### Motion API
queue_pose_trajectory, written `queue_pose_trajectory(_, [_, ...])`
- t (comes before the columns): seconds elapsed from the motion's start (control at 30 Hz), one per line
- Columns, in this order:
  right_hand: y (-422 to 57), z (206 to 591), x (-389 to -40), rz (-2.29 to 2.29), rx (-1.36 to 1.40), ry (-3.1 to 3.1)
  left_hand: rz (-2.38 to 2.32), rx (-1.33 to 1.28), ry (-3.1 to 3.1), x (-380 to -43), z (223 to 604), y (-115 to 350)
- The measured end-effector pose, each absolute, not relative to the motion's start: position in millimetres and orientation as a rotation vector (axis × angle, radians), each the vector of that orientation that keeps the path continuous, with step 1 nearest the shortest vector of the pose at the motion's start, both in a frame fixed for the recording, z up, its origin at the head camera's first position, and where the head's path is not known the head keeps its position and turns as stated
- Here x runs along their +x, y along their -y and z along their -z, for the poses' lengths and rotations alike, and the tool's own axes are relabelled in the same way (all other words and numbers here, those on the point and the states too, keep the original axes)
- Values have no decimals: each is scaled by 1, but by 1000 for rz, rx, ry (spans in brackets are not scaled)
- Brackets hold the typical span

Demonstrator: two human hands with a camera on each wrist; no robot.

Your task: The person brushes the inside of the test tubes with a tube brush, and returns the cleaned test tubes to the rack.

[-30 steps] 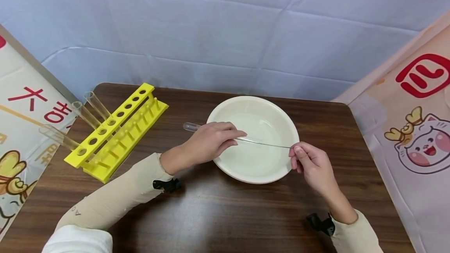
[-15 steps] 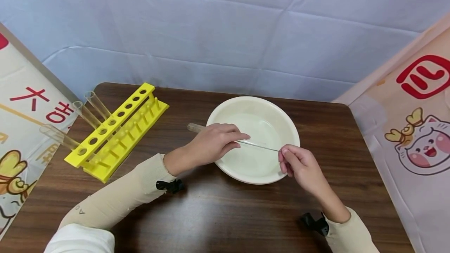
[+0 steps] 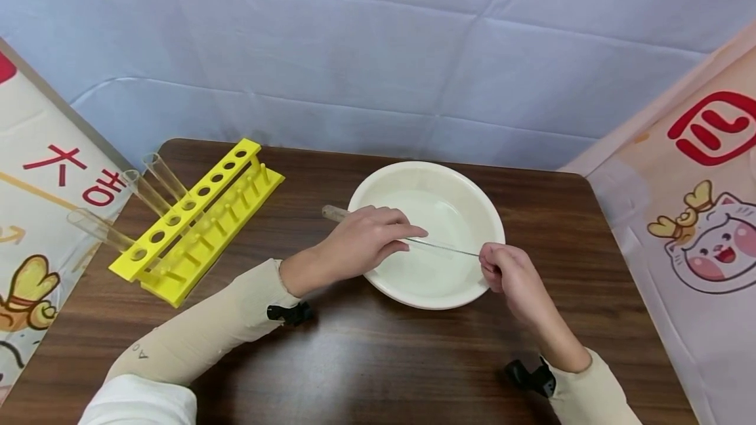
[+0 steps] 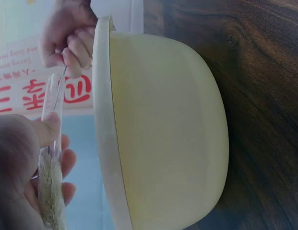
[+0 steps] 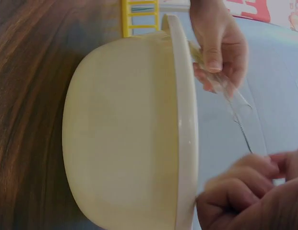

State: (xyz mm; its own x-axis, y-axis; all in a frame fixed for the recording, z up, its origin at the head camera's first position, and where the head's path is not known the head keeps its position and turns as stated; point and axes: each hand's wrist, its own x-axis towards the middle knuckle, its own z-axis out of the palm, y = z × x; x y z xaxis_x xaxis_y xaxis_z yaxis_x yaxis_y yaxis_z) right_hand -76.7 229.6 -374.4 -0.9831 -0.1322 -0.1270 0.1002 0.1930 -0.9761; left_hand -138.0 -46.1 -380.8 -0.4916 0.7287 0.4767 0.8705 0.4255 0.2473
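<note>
Head view: left hand (image 3: pixel 369 241) and right hand (image 3: pixel 515 274) both up at the basin (image 3: pixel 422 281), working one glass test tube (image 3: pixel 334 212) with a wire-handled brush (image 3: pixel 445 248) inside it.

Left grip: thumb on one side of the tube, fingers curled round the other, closed firmly on the glass. Tube lies slantwise above the basin; its closed end pokes out past the left rim, over the tabletop (image 3: pixel 354 359); its mouth points at the right hand.

Right grip: closed, fingers curled, thumb against them, pinching the wire handle by the basin's right rim. Can't tell whether the knuckles touch the rim.

Left wrist view: pale bristles packed in the closed-end half of the tube, alongside the left fingers; thin wire runs out through the mouth to the right hand. Right wrist view agrees: twisted wire spans the gap between the two hands.

Rest: yellow rack (image 3: pixel 221 241) stands diagonally on the left of the table, well apart from the basin. Three more tubes (image 3: pixel 147 194) sit in it, in the first, third and fourth holes from the near end. Pale cloth (image 3: pixel 378 51) hangs behind the table, printed panel (image 3: pixel 714 241) on the right
</note>
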Motion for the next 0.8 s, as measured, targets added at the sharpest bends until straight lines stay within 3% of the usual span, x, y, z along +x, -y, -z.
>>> queue_pose_trajectory(0.23, [-224, 374, -75, 2004, 12, -2439, 594, -1337, 2371, -138, 376, 42])
queue_pose_trajectory(0.8, [-241, 381, -76, 1823, -207, -2827, 569, -1338, 2404, -140, 371, 47])
